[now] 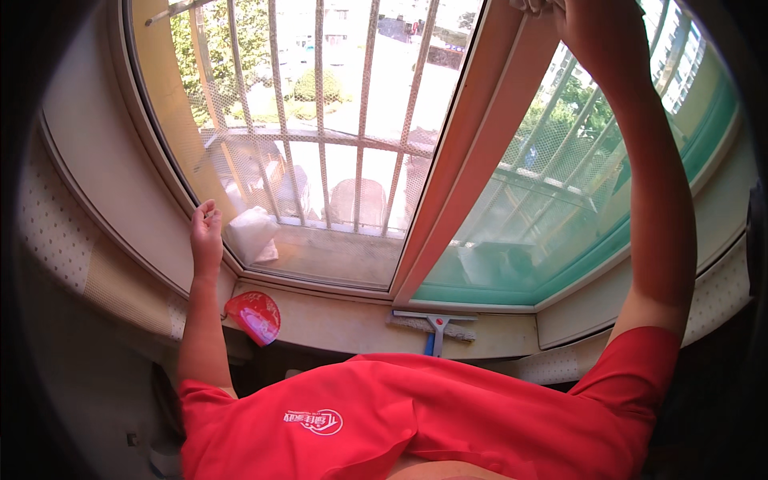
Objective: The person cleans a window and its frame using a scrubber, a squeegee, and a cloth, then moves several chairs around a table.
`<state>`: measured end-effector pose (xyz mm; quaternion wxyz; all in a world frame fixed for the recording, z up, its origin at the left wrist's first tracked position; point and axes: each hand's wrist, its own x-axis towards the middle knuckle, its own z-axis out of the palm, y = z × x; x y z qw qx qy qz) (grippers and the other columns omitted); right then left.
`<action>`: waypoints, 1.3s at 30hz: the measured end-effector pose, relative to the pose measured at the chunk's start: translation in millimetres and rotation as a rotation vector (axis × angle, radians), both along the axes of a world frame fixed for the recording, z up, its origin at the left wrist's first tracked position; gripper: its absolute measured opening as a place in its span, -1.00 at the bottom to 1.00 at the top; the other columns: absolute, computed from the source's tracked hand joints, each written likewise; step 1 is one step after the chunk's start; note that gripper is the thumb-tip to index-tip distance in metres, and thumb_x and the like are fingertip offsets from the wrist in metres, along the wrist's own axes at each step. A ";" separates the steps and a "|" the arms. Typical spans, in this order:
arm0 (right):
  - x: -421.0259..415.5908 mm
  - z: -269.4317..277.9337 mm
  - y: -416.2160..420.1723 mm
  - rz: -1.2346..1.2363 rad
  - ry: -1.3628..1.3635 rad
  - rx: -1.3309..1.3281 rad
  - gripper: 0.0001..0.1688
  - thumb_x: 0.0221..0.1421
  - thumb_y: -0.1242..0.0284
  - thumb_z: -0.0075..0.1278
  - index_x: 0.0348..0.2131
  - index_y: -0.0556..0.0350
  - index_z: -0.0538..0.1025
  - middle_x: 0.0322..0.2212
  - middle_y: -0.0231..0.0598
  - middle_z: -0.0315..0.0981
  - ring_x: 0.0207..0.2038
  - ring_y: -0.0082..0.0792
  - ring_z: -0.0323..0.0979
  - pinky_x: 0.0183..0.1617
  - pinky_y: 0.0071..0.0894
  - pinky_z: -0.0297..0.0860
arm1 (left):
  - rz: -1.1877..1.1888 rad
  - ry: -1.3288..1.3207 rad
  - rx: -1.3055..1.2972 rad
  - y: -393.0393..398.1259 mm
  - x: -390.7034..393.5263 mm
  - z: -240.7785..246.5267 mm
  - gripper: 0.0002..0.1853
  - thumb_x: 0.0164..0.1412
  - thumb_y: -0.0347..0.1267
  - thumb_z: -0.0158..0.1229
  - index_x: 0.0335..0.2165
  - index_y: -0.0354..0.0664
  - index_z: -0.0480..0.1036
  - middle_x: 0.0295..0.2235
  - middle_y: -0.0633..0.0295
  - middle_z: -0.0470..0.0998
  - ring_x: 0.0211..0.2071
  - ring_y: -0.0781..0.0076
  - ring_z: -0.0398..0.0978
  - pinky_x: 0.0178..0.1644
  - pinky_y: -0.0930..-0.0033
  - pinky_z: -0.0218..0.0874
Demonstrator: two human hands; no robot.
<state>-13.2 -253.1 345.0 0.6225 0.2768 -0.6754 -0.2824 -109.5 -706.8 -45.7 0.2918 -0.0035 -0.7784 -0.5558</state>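
My left hand (207,231) is at the lower left corner of the window frame (174,180), fingers loosely curled; whether they touch the frame is unclear. My right hand (558,12) is raised to the top edge of the view, at the upper part of the middle window frame (474,144). Its fingers are cut off, and a greyish thing at them is too small to name. A white cloth or bag (253,235) shows at the lower left of the window. On the sill lie a squeegee (440,324) and a fluffy washer bar (461,332) with a blue handle.
A red fan-shaped object (255,317) rests at the sill's left end. Metal security bars (319,120) and mesh stand outside the glass. The greenish pane (540,240) is at the right. Dotted wall covering (57,240) runs below the left side of the window recess.
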 end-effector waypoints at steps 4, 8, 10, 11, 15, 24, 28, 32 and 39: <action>-27.6 -5.2 -19.9 -0.085 -0.078 0.101 -0.92 -0.21 0.57 0.03 -0.54 0.14 0.44 -0.29 -0.15 0.44 -0.15 -0.18 0.38 -0.12 -0.17 0.30 | -0.034 -0.021 0.073 -13.2 -18.5 -14.4 -0.64 0.25 -0.36 -0.03 -0.02 -0.29 0.28 -0.16 0.29 0.40 -0.20 0.58 0.35 -0.08 0.55 0.17; -51.6 -49.0 -15.4 -0.125 -0.167 0.169 -0.84 -0.14 0.56 0.04 -0.43 0.10 0.42 -0.19 -0.36 0.40 -0.22 -0.26 0.35 -0.01 -0.20 0.23 | 0.127 0.113 0.026 -59.6 -36.0 -6.9 -0.64 0.21 -0.35 0.02 -0.06 -0.31 0.31 -0.13 0.17 0.41 -0.23 0.46 0.40 -0.11 0.45 0.24; -39.0 -61.1 -5.3 -0.202 -0.230 0.175 -0.91 -0.09 0.48 0.03 -0.49 0.10 0.44 -0.15 -0.39 0.41 -0.16 -0.35 0.35 0.03 -0.22 0.23 | 0.218 0.164 -0.044 -63.7 -59.7 15.4 -0.61 0.19 -0.33 0.05 -0.06 -0.33 0.31 -0.12 0.09 0.41 -0.20 0.36 0.41 -0.08 0.41 0.25; -31.3 -64.4 -0.6 -0.221 -0.270 0.168 -0.89 -0.10 0.48 0.05 -0.48 0.11 0.43 -0.16 -0.37 0.41 -0.15 -0.33 0.34 0.06 -0.20 0.22 | 0.261 0.177 -0.075 -67.9 -71.3 32.1 -0.59 0.17 -0.31 0.07 -0.06 -0.34 0.31 -0.12 0.04 0.40 -0.17 0.30 0.42 -0.05 0.38 0.25; -30.6 -73.5 -13.8 -0.302 -0.355 0.151 -0.83 -0.13 0.51 0.14 -0.44 0.12 0.47 -0.15 -0.30 0.43 -0.09 -0.35 0.35 0.12 -0.17 0.20 | 0.622 0.257 -0.160 -112.1 -112.4 56.7 -0.50 0.15 -0.20 0.08 -0.06 -0.37 0.32 -0.12 -0.13 0.40 -0.10 -0.02 0.37 0.04 0.13 0.18; -45.5 -65.3 -13.3 -0.399 -0.295 0.221 -0.84 -0.11 0.59 0.16 -0.41 0.22 0.52 -0.31 -0.21 0.46 -0.12 -0.26 0.39 0.16 -0.19 0.17 | 0.707 0.302 -0.319 -111.8 -118.2 50.8 -0.55 0.16 -0.25 0.04 -0.14 -0.47 0.35 -0.18 -0.20 0.42 -0.09 -0.10 0.30 0.04 0.05 0.12; -47.2 -64.7 5.3 -0.448 -0.353 0.220 -0.86 -0.09 0.66 0.06 -0.41 0.25 0.44 -0.31 -0.17 0.40 -0.08 -0.18 0.34 0.15 -0.13 0.16 | 0.474 0.248 -0.136 -117.4 -111.4 47.1 -0.50 0.23 -0.17 -0.05 -0.08 -0.44 0.30 -0.13 -0.19 0.40 -0.08 -0.09 0.32 0.04 0.11 0.13; -10.0 -68.7 22.0 -0.222 -0.404 0.216 -0.76 -0.08 0.68 0.02 -0.32 0.16 0.40 -0.15 -0.14 0.37 -0.02 -0.11 0.29 0.15 -0.08 0.19 | 0.309 0.175 0.113 -92.9 -114.4 48.1 -0.56 0.28 -0.14 -0.16 -0.21 -0.39 0.28 -0.20 -0.14 0.40 -0.11 -0.04 0.34 -0.02 0.13 0.14; 60.8 -158.5 26.3 0.056 -0.699 -0.096 -0.75 0.08 0.48 -0.14 -0.19 0.10 0.32 -0.08 0.03 0.27 -0.02 0.06 0.27 0.08 0.20 0.17 | 0.434 0.206 0.130 -63.7 -110.3 51.0 -0.66 0.26 -0.23 -0.14 -0.35 -0.37 0.28 -0.38 -0.13 0.42 -0.30 -0.09 0.38 -0.20 0.08 0.19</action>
